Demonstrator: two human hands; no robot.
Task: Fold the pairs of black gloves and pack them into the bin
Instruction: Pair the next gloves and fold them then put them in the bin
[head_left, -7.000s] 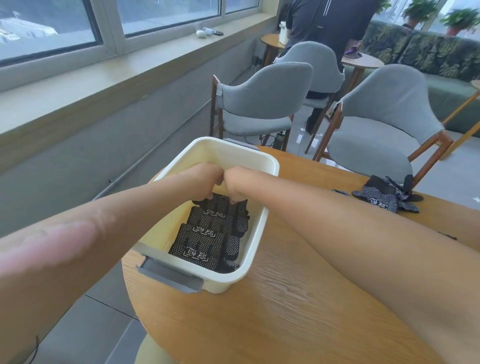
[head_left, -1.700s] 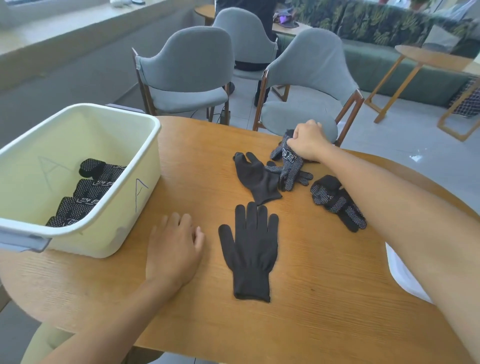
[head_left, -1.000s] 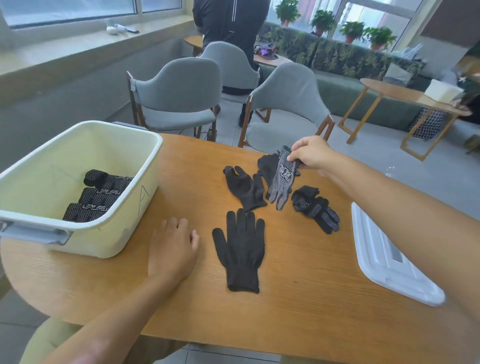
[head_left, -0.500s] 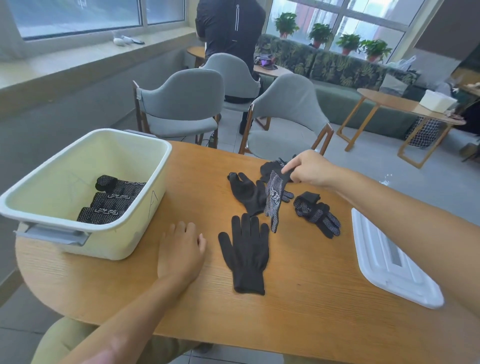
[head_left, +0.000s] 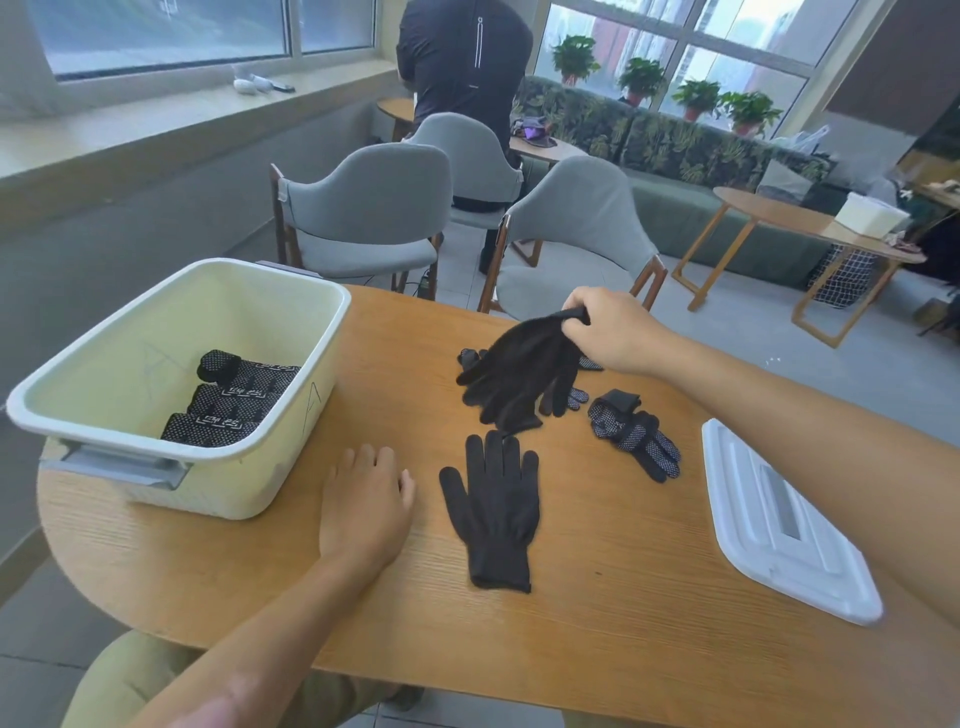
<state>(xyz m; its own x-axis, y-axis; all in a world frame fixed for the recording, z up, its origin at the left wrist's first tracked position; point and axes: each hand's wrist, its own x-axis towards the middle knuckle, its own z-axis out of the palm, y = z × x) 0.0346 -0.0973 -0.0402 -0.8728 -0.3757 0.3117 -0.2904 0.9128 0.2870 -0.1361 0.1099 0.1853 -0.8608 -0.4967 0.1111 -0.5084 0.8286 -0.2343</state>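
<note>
Right hand (head_left: 615, 332) pinches a black glove (head_left: 519, 371) by its cuff, lifted above the table (head_left: 597, 613).
Left hand (head_left: 363, 506) rests flat and relaxed on the table beside a flat glove (head_left: 496, 512). A dotted pair (head_left: 634, 431) lies near; folded gloves (head_left: 234, 397) sit in the cream bin (head_left: 171, 457), and a white lid (head_left: 784, 530) lies at right.

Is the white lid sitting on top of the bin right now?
No, the white lid lies flat on the table, far right of the open bin.
</note>
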